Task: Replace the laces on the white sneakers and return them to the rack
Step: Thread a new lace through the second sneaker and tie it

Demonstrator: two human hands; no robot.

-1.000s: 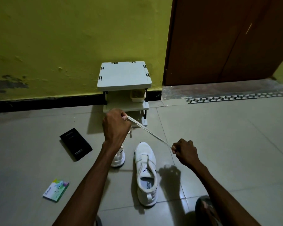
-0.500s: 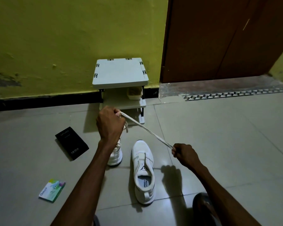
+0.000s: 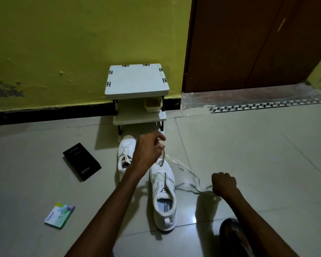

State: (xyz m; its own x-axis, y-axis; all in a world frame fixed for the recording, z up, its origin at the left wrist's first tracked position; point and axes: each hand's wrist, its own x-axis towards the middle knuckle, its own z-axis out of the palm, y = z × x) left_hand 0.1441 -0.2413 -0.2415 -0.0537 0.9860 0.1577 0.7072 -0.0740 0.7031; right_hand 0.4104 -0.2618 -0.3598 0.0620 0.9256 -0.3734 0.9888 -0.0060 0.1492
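The left hand (image 3: 148, 151) grips one end of a white lace (image 3: 174, 161), and the right hand (image 3: 223, 183) is closed in a fist on the other end. A second ago the lace was taut between them. Now the left hand has dropped and the lace sags, blurred. One sneaker (image 3: 163, 197) lies just below the left hand, probably next for threading. The other sneaker (image 3: 123, 154) is beside that wrist, and the rack (image 3: 137, 78) stands beyond.

Glossy floor tiles (image 3: 248, 164) under me, smooth white plastic rack (image 3: 136, 79), matt cloth lace (image 3: 182, 167) in my fingers, rough flaking wall paint (image 3: 63, 43)
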